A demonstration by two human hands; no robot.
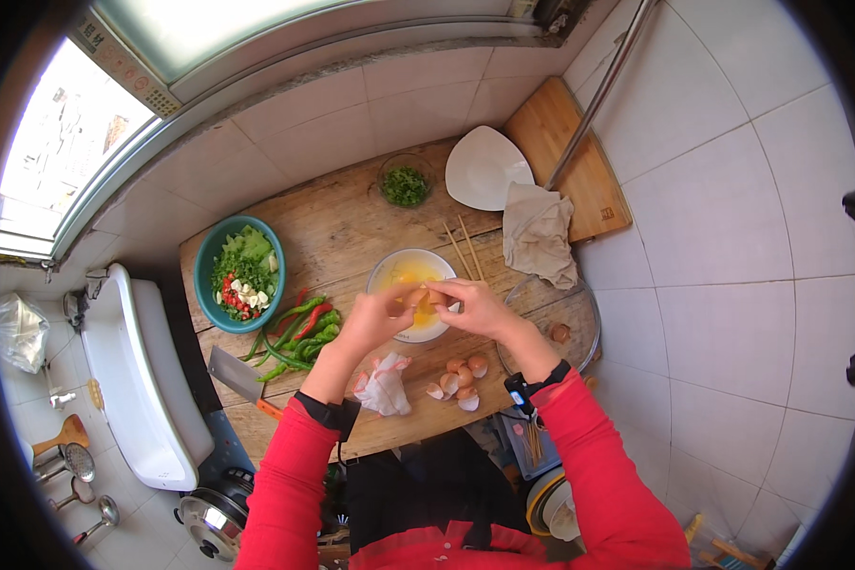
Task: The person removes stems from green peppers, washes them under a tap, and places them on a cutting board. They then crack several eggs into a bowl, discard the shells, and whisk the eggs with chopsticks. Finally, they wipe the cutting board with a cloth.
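Note:
Over a white bowl (pixel 383 271) of raw egg (pixel 420 269), my left hand (pixel 379 317) and my right hand (pixel 479 308) meet at the fingertips. Between them they grip a brown eggshell (pixel 436 298), which looks split into two parts, one at each hand. Yellow egg shows just beneath it. Close to the bowl's upper right rim lies a pair of wooden chopsticks (pixel 471 246). Several broken eggshells (pixel 464 377) sit on the wooden table (pixel 328 221) below my right hand. Nearer my left wrist is a crumpled white plastic bag (pixel 386 385).
At left stand a teal basin (pixel 201 285) of chopped vegetables, green and red chili peppers (pixel 306 331) and a cleaver (pixel 235 374). Behind are a glass bowl of chopped greens (pixel 405 187), a white plate (pixel 486 167) and a cloth (pixel 538 231). A glass lid (pixel 527 328) lies by my right forearm.

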